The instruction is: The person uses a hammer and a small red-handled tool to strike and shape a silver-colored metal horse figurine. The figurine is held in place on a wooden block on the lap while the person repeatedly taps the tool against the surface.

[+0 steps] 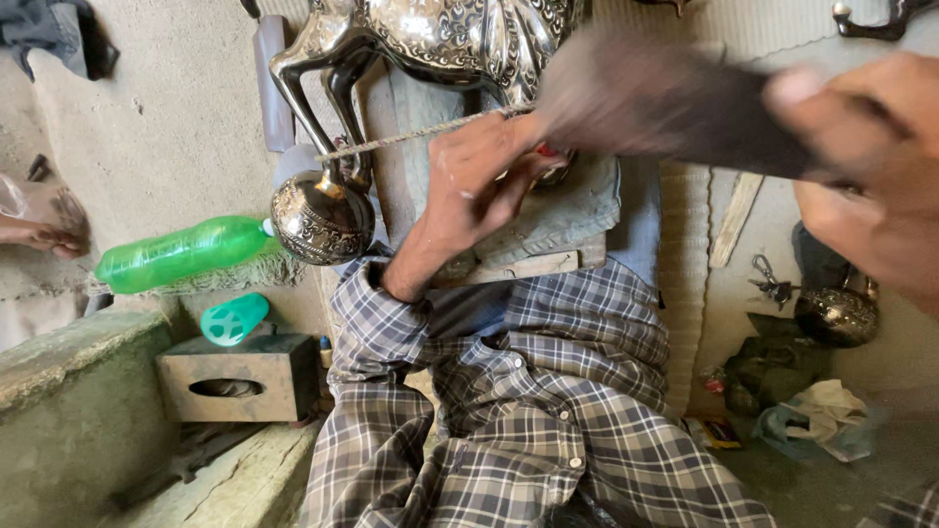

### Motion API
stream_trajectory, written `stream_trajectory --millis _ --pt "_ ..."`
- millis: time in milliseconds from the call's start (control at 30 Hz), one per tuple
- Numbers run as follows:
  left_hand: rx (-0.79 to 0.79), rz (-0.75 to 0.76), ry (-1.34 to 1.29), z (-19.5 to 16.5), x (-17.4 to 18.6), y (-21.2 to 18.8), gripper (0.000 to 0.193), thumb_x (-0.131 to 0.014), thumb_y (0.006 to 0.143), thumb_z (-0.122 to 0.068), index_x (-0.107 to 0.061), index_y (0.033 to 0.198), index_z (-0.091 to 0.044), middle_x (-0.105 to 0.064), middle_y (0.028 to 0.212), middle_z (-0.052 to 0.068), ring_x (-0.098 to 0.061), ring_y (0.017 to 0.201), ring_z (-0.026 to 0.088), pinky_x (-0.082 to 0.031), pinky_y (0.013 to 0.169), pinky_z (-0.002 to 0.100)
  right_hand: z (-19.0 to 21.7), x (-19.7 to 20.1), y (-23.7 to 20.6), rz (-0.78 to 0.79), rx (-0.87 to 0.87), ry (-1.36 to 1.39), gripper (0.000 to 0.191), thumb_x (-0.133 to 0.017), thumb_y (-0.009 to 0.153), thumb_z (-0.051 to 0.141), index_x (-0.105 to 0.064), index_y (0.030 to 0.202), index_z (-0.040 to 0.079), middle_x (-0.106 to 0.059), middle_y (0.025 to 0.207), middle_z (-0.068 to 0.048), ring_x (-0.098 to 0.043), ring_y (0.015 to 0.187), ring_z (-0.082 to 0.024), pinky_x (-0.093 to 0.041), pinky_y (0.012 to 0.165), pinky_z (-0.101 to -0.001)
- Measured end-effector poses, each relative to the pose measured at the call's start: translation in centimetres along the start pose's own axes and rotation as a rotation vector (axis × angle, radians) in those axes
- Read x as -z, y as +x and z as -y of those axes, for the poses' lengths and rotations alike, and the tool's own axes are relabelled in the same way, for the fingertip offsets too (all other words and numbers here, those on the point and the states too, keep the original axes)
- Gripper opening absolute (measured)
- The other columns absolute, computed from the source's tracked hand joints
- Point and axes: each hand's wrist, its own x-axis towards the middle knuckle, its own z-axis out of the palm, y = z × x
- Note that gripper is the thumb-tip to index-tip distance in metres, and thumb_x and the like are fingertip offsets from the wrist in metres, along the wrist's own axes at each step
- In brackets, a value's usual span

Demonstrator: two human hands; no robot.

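Observation:
My left hand (pixel 479 181) reaches forward from a plaid sleeve. Its fingers are curled on a small tool with a red part (pixel 549 153), pressed at the underside of a shiny engraved metal animal figure (pixel 440 39). A thin cord (pixel 411 137) runs from the figure's leg across to this hand. My right hand (pixel 871 166) is raised at the right and grips a dark hammer-like tool (pixel 665 103), which is blurred by motion above the left hand. The work rests on a folded grey cloth (pixel 572 210) over a wooden board (pixel 523 266).
An engraved metal ball (pixel 321 220) sits by the figure's legs, next to a green plastic bottle (pixel 176 254). A wooden box (pixel 230 376) stands at the lower left. On the right lie an engraved round vessel (pixel 836 315), keys (pixel 773 284) and rags (pixel 822 416). Another person's foot (pixel 39 230) shows at the far left.

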Motion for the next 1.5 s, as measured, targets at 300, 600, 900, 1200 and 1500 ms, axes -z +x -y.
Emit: stream_trajectory --millis 300,600,900,1200,1500 --pt "-0.070 0.003 -0.012 -0.5 0.1 0.0 0.041 -0.077 0.084 0.003 -0.067 0.123 -0.009 -0.073 0.099 0.010 -0.064 0.075 0.022 -0.051 0.064 0.034 0.0 0.6 -0.7 0.127 0.023 -0.173 0.096 -0.073 0.081 -0.010 -0.036 0.165 0.020 -0.059 0.095 -0.014 -0.049 0.074 -0.023 -0.045 0.067 -0.0373" --pt "-0.104 0.011 -0.005 0.7 -1.9 -2.1 0.039 -0.072 0.094 0.000 -0.068 0.131 -0.011 -0.080 0.107 0.002 -0.061 0.069 0.011 -0.051 0.059 0.030 -0.4 -0.6 -3.8 0.174 -0.021 -0.128 0.085 -0.074 0.083 -0.004 -0.043 0.161 0.013 -0.061 0.100 -0.019 -0.054 0.072 -0.024 -0.048 0.064 -0.0363" --pt "-0.102 -0.005 -0.017 0.5 -1.8 -2.8 0.049 -0.073 0.077 0.005 -0.072 0.123 -0.011 -0.075 0.093 0.004 -0.059 0.068 0.016 -0.049 0.059 0.032 0.0 -1.5 -4.7 0.138 -0.022 -0.068 0.089 -0.075 0.084 -0.006 -0.042 0.162 0.022 -0.062 0.101 -0.015 -0.057 0.078 -0.027 -0.050 0.069 -0.0408" --pt "-0.108 0.022 -0.043 -1.2 -1.2 -2.9 0.039 -0.082 0.088 0.001 -0.072 0.125 -0.009 -0.080 0.103 0.005 -0.056 0.068 0.016 -0.045 0.058 0.033 1.4 -1.5 -4.8 0.058 -0.102 0.176 0.091 -0.072 0.081 -0.010 -0.031 0.159 0.012 -0.057 0.094 -0.017 -0.054 0.067 -0.023 -0.045 0.053 -0.0351" --pt "-0.167 0.001 -0.044 0.2 -2.3 -4.0 0.043 -0.076 0.088 0.003 -0.072 0.126 -0.015 -0.081 0.104 0.003 -0.059 0.067 0.011 -0.047 0.056 0.028 2.2 -1.4 -4.7 0.070 -0.102 0.022 0.088 -0.075 0.083 -0.010 -0.035 0.159 0.010 -0.055 0.099 -0.018 -0.053 0.075 -0.024 -0.046 0.063 -0.0385"
